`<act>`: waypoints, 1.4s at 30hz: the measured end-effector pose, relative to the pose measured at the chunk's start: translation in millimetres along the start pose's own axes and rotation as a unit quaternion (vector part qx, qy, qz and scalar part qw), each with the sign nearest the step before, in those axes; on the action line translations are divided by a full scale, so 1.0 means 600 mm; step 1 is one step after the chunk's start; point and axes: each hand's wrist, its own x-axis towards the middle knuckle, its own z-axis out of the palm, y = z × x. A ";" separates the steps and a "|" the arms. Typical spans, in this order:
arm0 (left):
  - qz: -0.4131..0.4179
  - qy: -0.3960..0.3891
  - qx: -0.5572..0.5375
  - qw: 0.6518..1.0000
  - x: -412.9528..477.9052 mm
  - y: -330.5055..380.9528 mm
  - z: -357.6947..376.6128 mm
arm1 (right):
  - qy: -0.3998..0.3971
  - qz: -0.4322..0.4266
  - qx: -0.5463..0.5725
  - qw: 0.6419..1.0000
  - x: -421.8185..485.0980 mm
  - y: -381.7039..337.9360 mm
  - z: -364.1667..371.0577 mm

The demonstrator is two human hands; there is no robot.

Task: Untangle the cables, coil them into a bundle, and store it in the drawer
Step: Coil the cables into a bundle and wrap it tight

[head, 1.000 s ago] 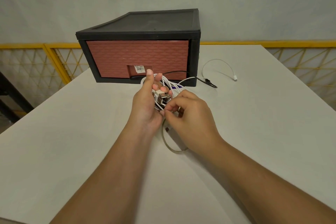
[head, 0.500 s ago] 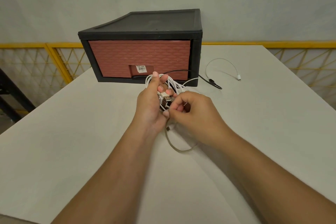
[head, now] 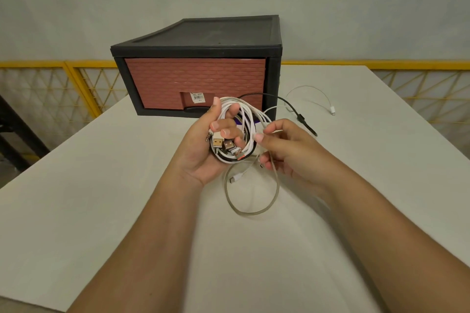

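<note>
My left hand (head: 203,150) grips a coiled bundle of cables (head: 241,122), mostly white with a black one, above the table; several USB plugs (head: 226,146) stick out by its fingers. Just right of it, my right hand (head: 287,150) pinches a thin white strand of the bundle. A grey cable loop (head: 251,198) hangs below both hands. Behind them stands the drawer unit (head: 201,40), black with a brick-red drawer front (head: 195,79) that is closed. A black cable (head: 292,109) and a white cable tail (head: 315,94) trail onto the table at the right.
The white table (head: 101,185) carries everything; its left edge runs diagonally and its far edge meets a grey wall. A yellow mesh railing (head: 63,84) runs behind on both sides.
My right hand has drawn back to the right off the plugs and now pinches a white strand. The left hand has turned, showing the plugs and coil more openly.
</note>
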 end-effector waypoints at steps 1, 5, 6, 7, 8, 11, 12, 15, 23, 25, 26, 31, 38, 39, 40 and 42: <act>-0.002 0.001 0.004 1.000 0.000 -0.001 0.000 | -0.004 0.001 0.024 1.000 -0.001 0.000 0.003; -0.011 0.001 0.017 1.000 0.002 -0.005 0.001 | -0.008 0.003 0.038 0.999 -0.004 0.005 0.015; -0.012 0.001 0.020 1.000 0.003 -0.005 0.001 | -0.001 0.000 0.039 0.999 -0.004 0.006 0.016; -0.014 0.001 0.024 1.000 0.003 -0.006 0.001 | 0.006 -0.002 0.040 0.999 -0.003 0.007 0.016; -0.015 0.001 0.026 1.000 0.003 -0.007 0.000 | 0.011 -0.002 0.039 0.999 -0.002 0.007 0.017; -0.019 0.000 0.028 0.999 0.003 -0.008 0.001 | 0.017 -0.002 0.035 0.999 -0.002 0.006 0.019; -0.018 -0.001 0.028 0.999 0.003 -0.008 0.001 | 0.017 -0.002 0.038 0.999 -0.001 0.007 0.020; -0.015 0.003 0.030 0.999 0.004 -0.007 0.000 | 0.003 0.001 0.068 0.998 -0.001 0.006 0.019; 0.045 0.068 -0.002 0.997 0.012 -0.002 -0.008 | 0.090 -0.232 -0.257 0.934 0.001 0.021 0.022; 0.064 0.084 -0.019 0.994 0.014 0.000 -0.010 | 0.050 -0.292 -0.256 0.920 -0.003 0.027 0.030; 0.073 0.094 -0.027 0.993 0.015 0.000 -0.010 | 0.037 -0.310 -0.263 0.913 -0.004 0.031 0.034; 0.084 0.120 -0.046 0.988 0.019 -0.007 -0.006 | 0.089 -0.378 -0.421 0.820 0.001 0.048 0.048; 0.099 0.132 -0.049 0.985 0.017 -0.015 0.009 | 0.124 -0.395 -0.437 0.799 0.001 0.051 0.054; 0.102 0.135 -0.043 0.985 0.016 -0.017 0.013 | 0.128 -0.389 -0.424 0.808 0.001 0.052 0.055; 0.104 0.138 -0.036 0.984 0.015 -0.018 0.016 | 0.131 -0.384 -0.410 0.817 0.001 0.053 0.056; 0.107 0.141 -0.018 0.984 0.011 -0.021 0.022 | 0.134 -0.377 -0.390 0.829 0.001 0.056 0.058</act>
